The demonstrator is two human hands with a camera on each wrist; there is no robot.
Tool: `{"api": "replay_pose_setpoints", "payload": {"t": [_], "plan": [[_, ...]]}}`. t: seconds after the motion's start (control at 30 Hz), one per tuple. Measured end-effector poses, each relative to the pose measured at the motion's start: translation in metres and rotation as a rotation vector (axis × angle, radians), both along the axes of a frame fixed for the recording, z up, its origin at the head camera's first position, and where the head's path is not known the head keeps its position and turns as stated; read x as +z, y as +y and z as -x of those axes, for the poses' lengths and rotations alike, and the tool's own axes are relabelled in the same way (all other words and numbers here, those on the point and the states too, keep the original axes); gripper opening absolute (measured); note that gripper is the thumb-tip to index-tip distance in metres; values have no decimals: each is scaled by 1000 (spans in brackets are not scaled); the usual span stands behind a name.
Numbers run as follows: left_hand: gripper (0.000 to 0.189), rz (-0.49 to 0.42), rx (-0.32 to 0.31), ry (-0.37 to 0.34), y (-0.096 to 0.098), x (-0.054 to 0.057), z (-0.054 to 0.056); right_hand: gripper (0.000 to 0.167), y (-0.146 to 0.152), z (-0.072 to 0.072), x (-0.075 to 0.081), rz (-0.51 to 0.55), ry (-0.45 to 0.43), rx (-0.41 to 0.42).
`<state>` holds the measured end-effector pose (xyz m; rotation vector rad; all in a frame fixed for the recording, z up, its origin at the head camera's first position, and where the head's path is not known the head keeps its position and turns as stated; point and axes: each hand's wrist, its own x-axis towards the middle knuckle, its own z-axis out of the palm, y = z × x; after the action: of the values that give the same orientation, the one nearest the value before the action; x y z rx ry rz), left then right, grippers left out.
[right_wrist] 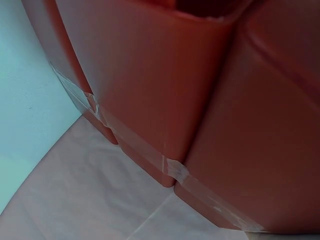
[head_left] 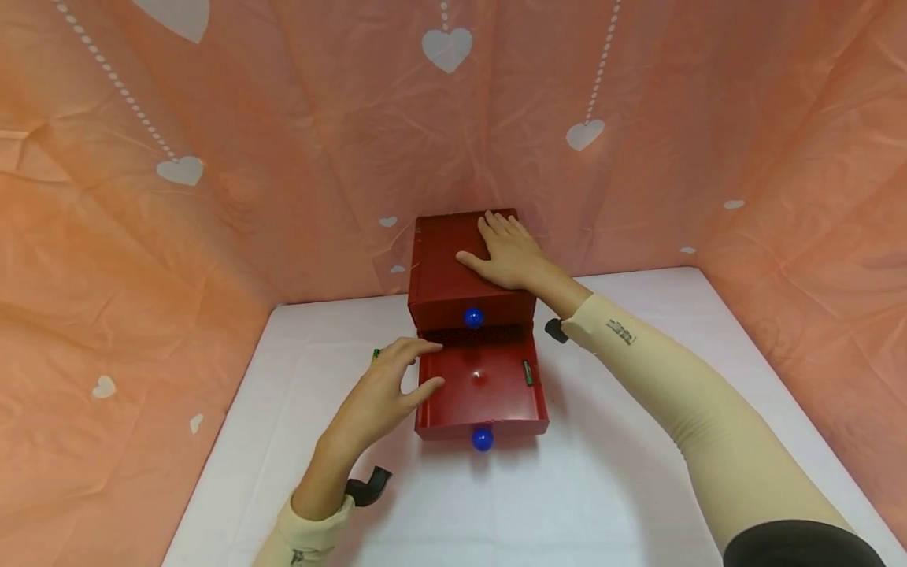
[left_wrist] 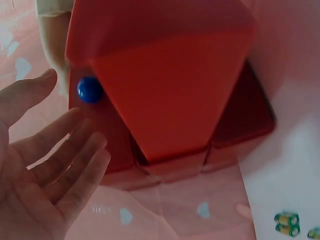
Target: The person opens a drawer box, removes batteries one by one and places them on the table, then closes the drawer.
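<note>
A small red drawer cabinet [head_left: 446,260] stands against the backdrop, with a blue knob [head_left: 474,318] on its upper front. Below that, a red drawer [head_left: 475,398] is pulled out, bearing its own blue knob [head_left: 483,439]. Inside the drawer, near its right wall, lies one green battery [head_left: 527,372]. My right hand [head_left: 512,256] rests flat on the cabinet's top, fingers spread. At the drawer's left side is my left hand [head_left: 379,394], thumb and fingers apart and nothing between them; in the left wrist view its fingers look loosely extended beside the drawer.
Green batteries [left_wrist: 287,223] lie on the white table [head_left: 298,409] left of the cabinet, mostly hidden behind my left hand in the head view. Clear tape [right_wrist: 135,140] runs along the cabinet's back edge. A pink cloth with hearts [head_left: 319,157] walls the table in.
</note>
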<state>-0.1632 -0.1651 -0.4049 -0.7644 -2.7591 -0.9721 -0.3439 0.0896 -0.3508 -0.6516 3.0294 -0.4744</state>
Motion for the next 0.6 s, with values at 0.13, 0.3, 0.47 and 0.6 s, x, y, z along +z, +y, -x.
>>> {"api": "replay_pose_setpoints", "payload": {"t": [0.13,0.3,0.47,0.6], "plan": [[49,0,-10,-10,12,-1,2,91,-1,0,-1,3,-1,6],[50,9,-13,-33,28,-2,4,91,0,-1,0,3,2,6],[51,36,-9,-55,44,-5,8,90,0,-1,2,13,0,4],[52,53,-13,-87,56,-8,12,90,1,0,1,16,0,3]]}}
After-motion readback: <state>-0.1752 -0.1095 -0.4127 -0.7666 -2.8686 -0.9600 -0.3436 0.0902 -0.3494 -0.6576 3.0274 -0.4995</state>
